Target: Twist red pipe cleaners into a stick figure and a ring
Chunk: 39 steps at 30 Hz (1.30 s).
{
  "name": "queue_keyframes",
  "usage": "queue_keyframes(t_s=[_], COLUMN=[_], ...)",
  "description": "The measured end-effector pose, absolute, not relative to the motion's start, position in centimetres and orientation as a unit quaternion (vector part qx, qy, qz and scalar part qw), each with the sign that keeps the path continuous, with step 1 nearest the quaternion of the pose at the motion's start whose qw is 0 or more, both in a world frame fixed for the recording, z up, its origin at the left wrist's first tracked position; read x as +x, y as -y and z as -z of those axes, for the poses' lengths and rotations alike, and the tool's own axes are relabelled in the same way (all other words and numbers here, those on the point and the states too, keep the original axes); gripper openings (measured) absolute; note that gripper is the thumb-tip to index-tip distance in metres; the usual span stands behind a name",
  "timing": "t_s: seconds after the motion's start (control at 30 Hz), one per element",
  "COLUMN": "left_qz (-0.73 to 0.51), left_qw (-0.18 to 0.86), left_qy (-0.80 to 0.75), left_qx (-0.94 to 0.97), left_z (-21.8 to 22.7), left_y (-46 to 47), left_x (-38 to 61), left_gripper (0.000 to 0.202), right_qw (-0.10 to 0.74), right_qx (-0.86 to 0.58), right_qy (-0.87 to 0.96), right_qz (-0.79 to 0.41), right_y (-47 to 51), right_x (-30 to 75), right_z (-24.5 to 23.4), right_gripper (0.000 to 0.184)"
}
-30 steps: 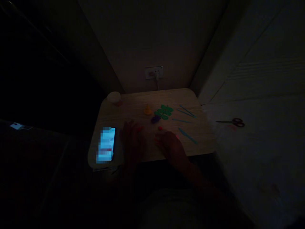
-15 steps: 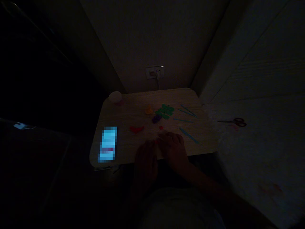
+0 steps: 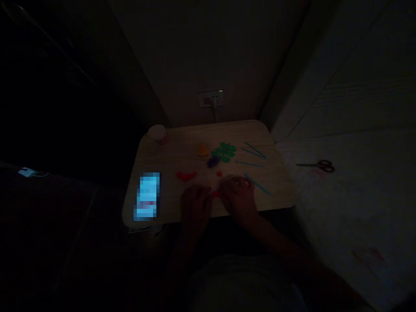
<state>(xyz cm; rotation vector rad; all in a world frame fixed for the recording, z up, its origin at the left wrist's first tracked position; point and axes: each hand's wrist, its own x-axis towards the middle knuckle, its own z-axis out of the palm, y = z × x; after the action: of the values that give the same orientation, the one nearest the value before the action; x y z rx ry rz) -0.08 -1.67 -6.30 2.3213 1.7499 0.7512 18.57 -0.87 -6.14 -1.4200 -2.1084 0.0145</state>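
Note:
In dim light, a small red piece of modelling clay (image 3: 216, 194) shows between my two hands near the table's front edge. My left hand (image 3: 196, 206) has its fingers bent and pressed together at the clay's left end. At the other end, my right hand (image 3: 238, 199) holds the clay with curled fingers. Just beyond them lies a small red clay ball (image 3: 219, 173). A bent red clay piece (image 3: 186, 176) rests to the left. Farther back are a purple clay lump (image 3: 213, 162), green clay leaves (image 3: 224, 151) and an orange clay shape (image 3: 203, 150).
Several thin blue modelling tools (image 3: 256, 183) lie on the right of the wooden table (image 3: 175, 208). A lit phone (image 3: 147, 196) is at the left, a tub (image 3: 157, 133) at the back-left corner. Scissors (image 3: 320, 165) lie beyond the right edge. A wall socket (image 3: 211, 99) is behind.
My hands have drawn slightly apart, the left one moving left and a little forward. More of the red clay now shows between them.

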Motion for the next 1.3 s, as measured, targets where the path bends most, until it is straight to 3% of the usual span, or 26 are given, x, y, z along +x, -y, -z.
queue_keyframes(t_s=[0.2, 0.37, 0.53, 0.73, 0.87, 1.3], left_qz=[-0.25, -0.272, -0.311, -0.343, -0.379, -0.419], left_qw=[0.132, 0.137, 0.139, 0.152, 0.194, 0.28], left_qy=[-0.542, -0.548, -0.55, -0.541, -0.506, -0.548], left_qx=[0.792, 0.779, 0.763, 0.753, 0.75, 0.668], left_z=[5.7, 6.0, 6.2, 6.7, 6.5, 6.5], left_y=[0.6, 0.3, 0.2, 0.3, 0.1, -0.2], left_x=[0.5, 1.0, 0.9, 0.8, 0.8, 0.9], left_gripper=[0.015, 0.009, 0.015, 0.034, 0.027, 0.016], right_qw=[0.323, 0.322, 0.294, 0.291, 0.314, 0.354], right_qx=[-0.488, -0.45, -0.502, -0.513, -0.507, -0.454], right_qy=[0.809, 0.824, 0.808, 0.802, 0.79, 0.806], right_qz=[-0.06, -0.124, -0.09, -0.094, -0.145, -0.136], right_y=[-0.1, -0.4, -0.1, 0.4, -0.6, -8.1], right_x=[18.9, 20.9, 24.9, 27.3, 26.8, 23.6], right_z=[6.3, 5.0, 4.5, 5.3, 5.3, 6.7], right_gripper=[0.01, 0.026, 0.035, 0.016, 0.014, 0.033])
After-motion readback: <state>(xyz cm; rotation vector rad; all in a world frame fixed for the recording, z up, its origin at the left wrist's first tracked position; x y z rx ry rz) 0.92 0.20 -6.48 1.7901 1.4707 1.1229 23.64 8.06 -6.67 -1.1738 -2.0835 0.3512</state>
